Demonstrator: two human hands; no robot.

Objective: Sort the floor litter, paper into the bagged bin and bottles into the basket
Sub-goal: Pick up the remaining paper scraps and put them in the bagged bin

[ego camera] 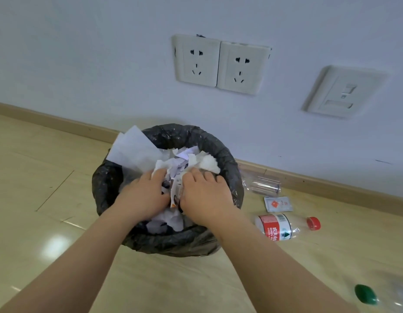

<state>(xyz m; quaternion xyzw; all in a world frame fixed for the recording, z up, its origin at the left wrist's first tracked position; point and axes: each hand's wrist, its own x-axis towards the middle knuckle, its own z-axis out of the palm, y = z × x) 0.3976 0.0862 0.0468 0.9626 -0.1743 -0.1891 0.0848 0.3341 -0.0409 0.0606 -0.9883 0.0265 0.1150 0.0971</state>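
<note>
Black-bagged round bin: heaped with white crumpled paper.
Hands: left hand and right hand press the paper flat, gripping nothing.
Remaining: red-capped clear plastic bottle on floor.

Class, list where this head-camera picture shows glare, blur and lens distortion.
Head view: a glare patch on the glossy beige floor at left; the green-capped clear bottle in the lower right corner is blurred; the white wall sockets and tan skirting board slant, likely from wide-angle distortion.
</note>
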